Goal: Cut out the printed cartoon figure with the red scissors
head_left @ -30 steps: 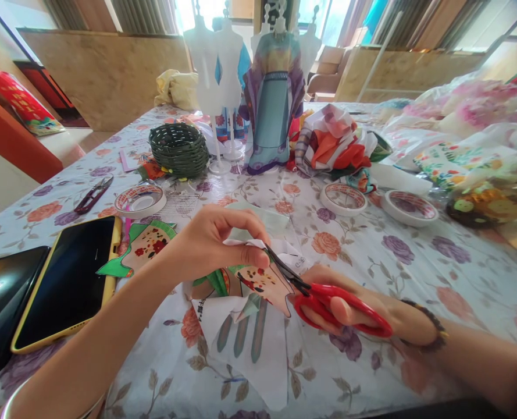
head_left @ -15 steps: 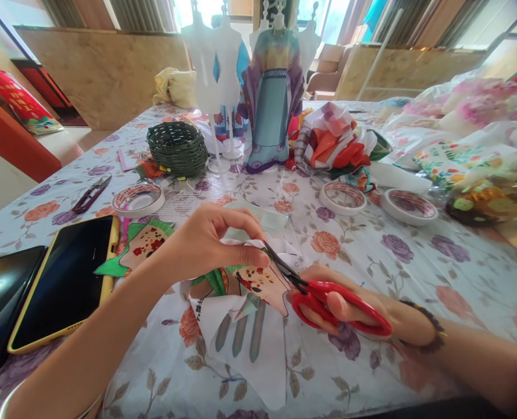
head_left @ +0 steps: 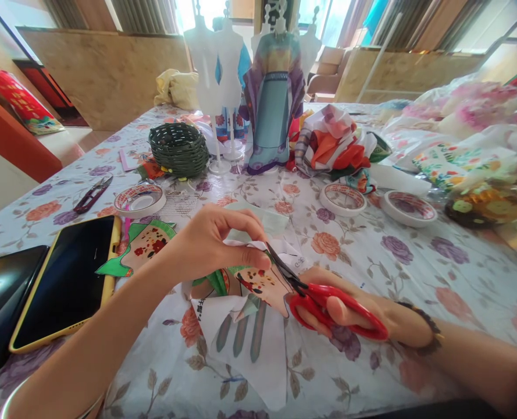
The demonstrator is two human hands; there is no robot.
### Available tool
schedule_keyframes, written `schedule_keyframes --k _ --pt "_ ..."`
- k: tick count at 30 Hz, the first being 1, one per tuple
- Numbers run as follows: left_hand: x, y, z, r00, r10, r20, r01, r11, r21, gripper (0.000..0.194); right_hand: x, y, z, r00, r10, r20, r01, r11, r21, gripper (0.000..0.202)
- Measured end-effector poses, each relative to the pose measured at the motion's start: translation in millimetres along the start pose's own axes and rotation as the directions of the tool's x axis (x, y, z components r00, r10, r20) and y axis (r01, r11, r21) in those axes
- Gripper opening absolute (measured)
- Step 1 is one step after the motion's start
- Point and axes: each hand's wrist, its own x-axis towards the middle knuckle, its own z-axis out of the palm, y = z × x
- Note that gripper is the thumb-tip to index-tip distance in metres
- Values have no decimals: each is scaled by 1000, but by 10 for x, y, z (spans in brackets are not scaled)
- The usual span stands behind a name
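A sheet of white printed fabric (head_left: 258, 343) with grey-green bars and a peach, red-flecked figure hangs from my left hand (head_left: 223, 244), its top edge pinched between thumb and fingers. My right hand (head_left: 341, 305) grips red-handled scissors (head_left: 354, 308), my thumb through one loop. Their dark blades point up and left along the outline of the peach figure, close to my left fingertips. The blades look nearly closed on the fabric. To the left of my left wrist lies a cut-out green and peach fabric piece (head_left: 149, 247).
A yellow-cased phone (head_left: 66, 285) and a black glossy object (head_left: 5, 302) lie at the left. Thread snips (head_left: 93, 195), tape rolls (head_left: 140, 199) and a dark woven basket (head_left: 178, 150) stand beyond. Farther back are small dress forms (head_left: 275, 99), bundled cloth (head_left: 332, 142) and plastic bags (head_left: 454, 145).
The scissors' handles have drawn slightly closer together, and my right hand has shifted a little to the left. My left hand keeps its pinch on the fabric.
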Motion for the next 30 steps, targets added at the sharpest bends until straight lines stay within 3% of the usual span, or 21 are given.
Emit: schedule_keyframes --k 5,9,14,22,25,30 --pt "-3 31 13 1000 -30 -6 30 1000 2 11 -9 23 7 1000 -17 -8 17 1000 -14 59" --pt "-5 32 19 999 -41 -17 41 999 11 10 -67 151 -8 997 59 -45 -58 998 32 60" --pt "1 30 22 999 -45 -9 45 999 -1 10 -87 180 -12 993 120 13 -120 991 60 63" --pt "0 42 23 996 -88 -6 88 996 -13 9 24 78 31 999 -33 7 33 999 26 63" --pt "1 26 27 997 -83 -5 83 996 -7 9 -6 143 18 998 31 -55 -30 999 25 63" --pt "-6 7 37 995 -96 -24 96 995 -6 9 7 142 -11 997 71 -15 -70 996 62 66"
